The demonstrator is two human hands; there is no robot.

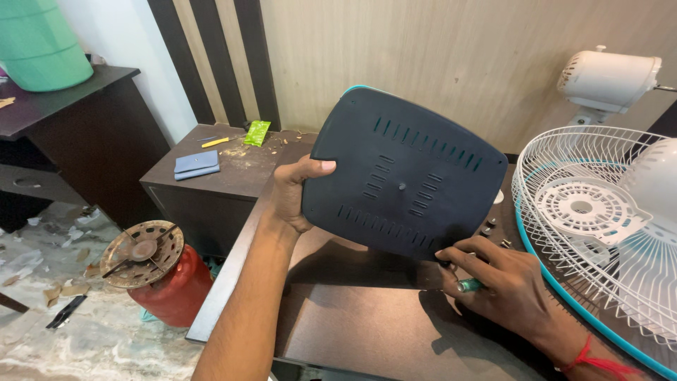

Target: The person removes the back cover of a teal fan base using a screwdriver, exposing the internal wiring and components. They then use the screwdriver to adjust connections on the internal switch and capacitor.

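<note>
Left hand tilting dark vented base (underside toward camera), right hand below.

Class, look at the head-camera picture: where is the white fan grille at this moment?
The white fan grille lies at the right edge of the head view, on the dark table, just right of the right hand and below the white fan motor.

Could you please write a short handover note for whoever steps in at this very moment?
Left hand grips the left edge of the dark vented base plate, holding it tilted above the brown table.
Right hand holds a green-handled tool at the plate's lower edge.
Small screws lie on the table beside the white fan guard. Fan motor stands behind.
Done: plate is lifted off the table.
Left: cannot tell which screws are out.
</note>
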